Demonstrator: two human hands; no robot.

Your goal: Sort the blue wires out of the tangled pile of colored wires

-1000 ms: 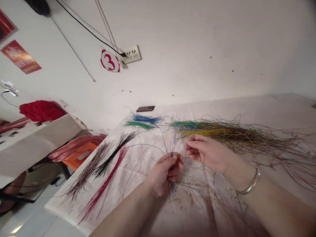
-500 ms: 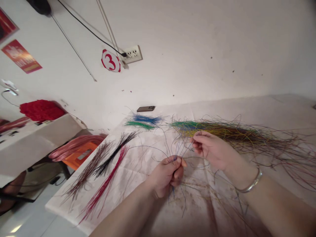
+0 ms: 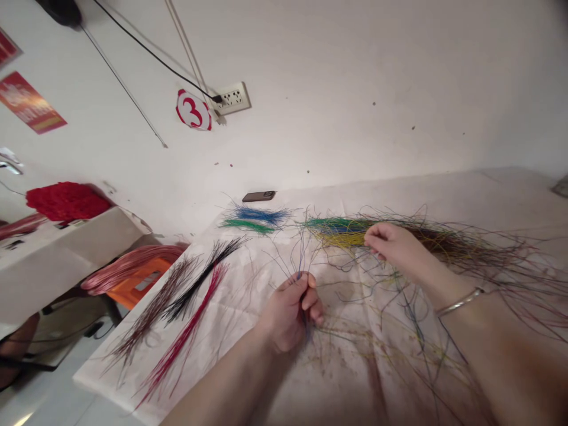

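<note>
The right hand (image 3: 393, 247) has drawn away from the left and now sits over the multicoloured pile of thin strands (image 3: 344, 238), well to the right of where it was a moment ago. Its fingers are bunched narrowly, their tips at the yellow and green strands, though I cannot tell whether they pinch any. The left hand (image 3: 288, 313) stays closed around a slim bunch of blue strands (image 3: 300, 260), which fan out above the thumb and trail below the fist, so that bunch remains gripped over the middle of the white-sheeted worktop (image 3: 102, 373). The gap between the hands is wider now, and more loose strands (image 3: 399, 331) lie across the sheet in front of the right hand. Beyond the left hand, sorted bundles lie apart from one another: a blue bundle (image 3: 261, 215) and a green bundle (image 3: 246, 225) near the far edge, then a black bundle (image 3: 206, 275), a dark maroon bundle (image 3: 153, 310) and a red bundle (image 3: 181, 334) along the left side. A phone (image 3: 258, 196) rests at the far edge.
</note>
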